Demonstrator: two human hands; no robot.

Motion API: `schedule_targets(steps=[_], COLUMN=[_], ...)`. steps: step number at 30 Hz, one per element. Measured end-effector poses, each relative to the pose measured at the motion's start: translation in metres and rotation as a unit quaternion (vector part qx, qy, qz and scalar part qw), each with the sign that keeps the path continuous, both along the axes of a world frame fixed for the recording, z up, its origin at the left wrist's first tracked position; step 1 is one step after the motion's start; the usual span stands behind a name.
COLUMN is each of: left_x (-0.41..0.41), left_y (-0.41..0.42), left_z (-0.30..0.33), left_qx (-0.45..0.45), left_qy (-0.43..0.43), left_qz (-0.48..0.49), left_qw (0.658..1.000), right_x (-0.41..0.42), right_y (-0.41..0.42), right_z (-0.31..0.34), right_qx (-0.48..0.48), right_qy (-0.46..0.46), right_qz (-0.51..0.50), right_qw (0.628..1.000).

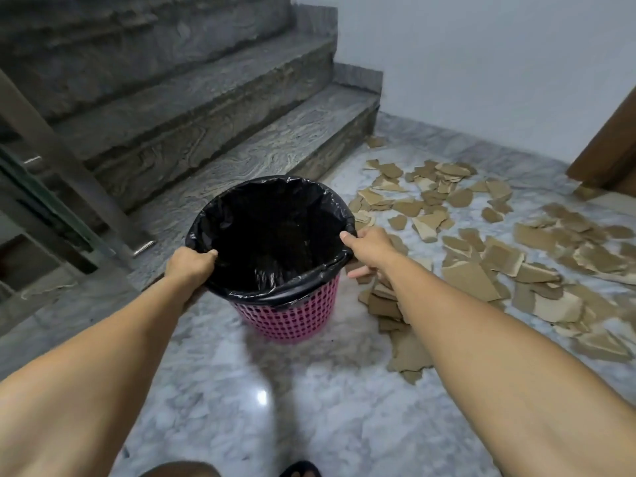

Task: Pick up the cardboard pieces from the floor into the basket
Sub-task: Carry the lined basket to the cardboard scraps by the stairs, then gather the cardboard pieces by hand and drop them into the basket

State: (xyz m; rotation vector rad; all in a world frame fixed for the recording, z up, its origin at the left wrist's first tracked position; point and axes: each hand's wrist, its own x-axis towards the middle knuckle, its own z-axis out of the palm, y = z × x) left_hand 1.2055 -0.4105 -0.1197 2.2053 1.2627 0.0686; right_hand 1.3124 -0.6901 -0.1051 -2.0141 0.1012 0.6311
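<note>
A pink mesh basket [287, 320] lined with a black plastic bag stands on the marble floor in front of me. My left hand [191, 265] grips its rim on the left side. My right hand [366, 247] grips the rim on the right, thumb over the edge. The bag's inside looks dark and I see no cardboard in it. Torn brown cardboard pieces [469, 278] lie scattered over the floor to the right of the basket, reaching the far wall.
Grey stone stairs [220, 132] rise behind and left of the basket, with a metal railing [51, 201] at the far left. A brown door frame [609, 146] stands at the right edge. Bare marble floor [261, 397] lies between me and the basket.
</note>
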Motion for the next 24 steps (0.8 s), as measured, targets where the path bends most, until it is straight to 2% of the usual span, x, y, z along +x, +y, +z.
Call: schedule_targets(steps=[4,8,11,13,15,18,20,24], left_x=[-0.004,0.0,0.007,0.012,0.018,0.032,0.046,0.063], left_y=[-0.03,-0.088,-0.137,-0.169,-0.2,-0.24,-0.261,-0.291], left_z=[0.026,0.056,0.07,0.075,0.077,0.066,0.044,-0.01], left_qx=[0.13,0.212,0.189,0.159,0.108,0.048,0.024,0.01], left_qy=[0.015,-0.071,-0.109,-0.105,-0.062,0.053,0.106,0.151], left_qz=[-0.033,-0.131,-0.195,-0.257,-0.335,-0.431,-0.47,-0.508], left_qw=[0.991,0.966,0.956,0.947,0.934,0.9,0.876,0.848], right_x=[-0.003,-0.012,-0.017,-0.022,-0.026,-0.031,-0.035,-0.051], right_y=[-0.026,-0.074,-0.118,-0.15,-0.181,-0.224,-0.248,-0.285], right_z=[0.004,0.01,0.007,0.003,-0.004,-0.021,-0.042,-0.089], right_qx=[0.036,0.035,0.029,0.014,0.004,0.01,-0.003,-0.042], right_qy=[0.005,0.002,0.01,0.017,0.022,0.042,0.06,0.083], right_qz=[-0.005,-0.003,-0.009,-0.006,-0.013,-0.046,-0.067,-0.103], right_qw=[0.999,0.999,0.999,1.0,1.0,0.998,0.996,0.99])
